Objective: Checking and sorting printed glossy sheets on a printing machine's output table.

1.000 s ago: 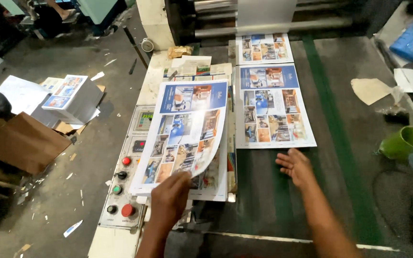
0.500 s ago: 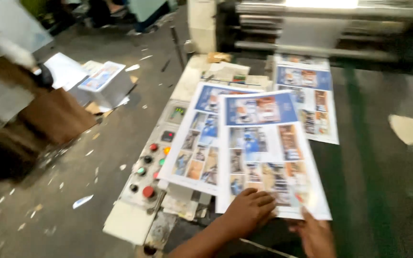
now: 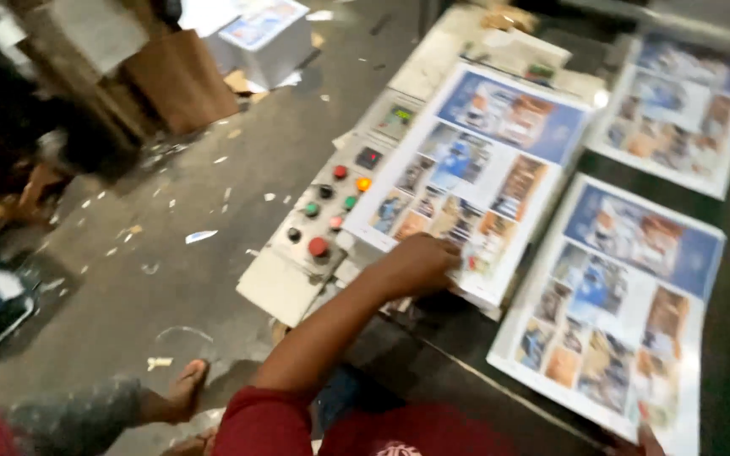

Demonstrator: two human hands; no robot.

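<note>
left hand (image 3: 420,263) pressing flat, fingers spread, on printed sheet stack (image 3: 475,173) lying beside the control panel (image 3: 331,211) | right hand (image 3: 648,439) barely showing at frame edge, seemingly pinching the near corner of a loose printed sheet (image 3: 618,304) | third sheet (image 3: 678,110) lying farther along the worktop (image 3: 433,363) | cardboard box (image 3: 181,76) standing on the floor (image 3: 171,219), contents hidden

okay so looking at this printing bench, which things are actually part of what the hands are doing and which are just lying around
In hand:
left hand pressing the stacked colour-printed sheets
right hand, barely visible, at the loose printed sheet

Lying about:
grey button panel
far printed sheet
white paper block
brown cardboard
</note>
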